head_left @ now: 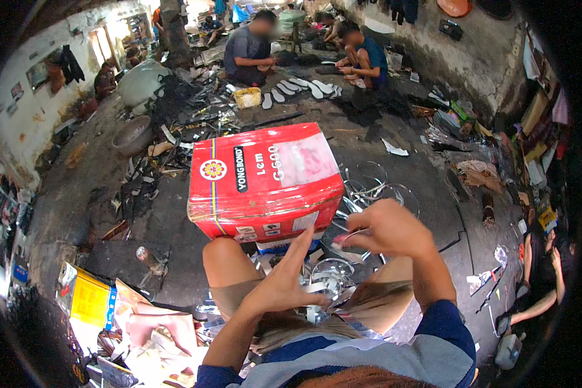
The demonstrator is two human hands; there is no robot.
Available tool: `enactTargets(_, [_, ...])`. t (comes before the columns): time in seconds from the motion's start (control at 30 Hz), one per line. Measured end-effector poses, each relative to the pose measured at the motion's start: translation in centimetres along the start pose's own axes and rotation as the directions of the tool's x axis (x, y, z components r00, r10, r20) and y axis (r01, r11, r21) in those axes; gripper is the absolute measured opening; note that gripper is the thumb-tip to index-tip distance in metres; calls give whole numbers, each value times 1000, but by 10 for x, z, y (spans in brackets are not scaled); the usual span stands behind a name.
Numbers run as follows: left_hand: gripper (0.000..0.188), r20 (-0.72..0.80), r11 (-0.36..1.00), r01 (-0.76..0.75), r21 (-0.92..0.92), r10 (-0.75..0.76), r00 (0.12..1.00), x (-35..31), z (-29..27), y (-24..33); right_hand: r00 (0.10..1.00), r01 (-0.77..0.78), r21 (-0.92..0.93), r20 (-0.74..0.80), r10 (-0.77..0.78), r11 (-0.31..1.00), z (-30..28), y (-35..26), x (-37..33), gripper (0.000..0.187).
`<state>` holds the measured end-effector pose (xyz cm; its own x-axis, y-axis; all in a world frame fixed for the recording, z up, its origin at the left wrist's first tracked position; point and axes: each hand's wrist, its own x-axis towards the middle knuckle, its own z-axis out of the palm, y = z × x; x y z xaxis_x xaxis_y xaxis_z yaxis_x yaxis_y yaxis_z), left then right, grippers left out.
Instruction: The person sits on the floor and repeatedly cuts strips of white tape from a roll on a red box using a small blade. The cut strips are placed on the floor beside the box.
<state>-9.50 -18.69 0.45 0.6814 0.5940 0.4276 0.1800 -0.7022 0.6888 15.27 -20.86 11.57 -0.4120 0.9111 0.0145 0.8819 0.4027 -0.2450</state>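
My left hand [284,281] is above my lap with thumb and fingers spread and nothing in it. Its fingertips point up toward the near side of a large red carton [265,207]. To the right, my right hand [398,226] is closed in a pinch near the carton's right corner. A small pinkish-and-white piece [338,240] shows at its fingertips, blurred, so its kind is unclear. Between my knees lies a tangle of shiny silvery strips [333,275]. More loose curled strips [372,187] lie beside the carton's right side.
Yellow tin [90,297] and pale pink sheet scraps [161,330] lie at the lower left, near a bottle [147,258]. Farther off, two people sit near a row of grey sole-shaped pieces [304,87] and a yellow tub [247,97]. Someone's arm [540,304] shows at right.
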Motion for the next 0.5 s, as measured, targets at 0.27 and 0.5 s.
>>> enactTargets(0.27, [16,-138,848,452,-276,-500,855,13,-48,-10,965,257,326,-141,-222,910,10,36,46,27])
enactTargets(0.5, [30,-110,768,602,-220,-632,767,-22,-226,-105,998,10,497,43,-36,868,-4,99,109,28])
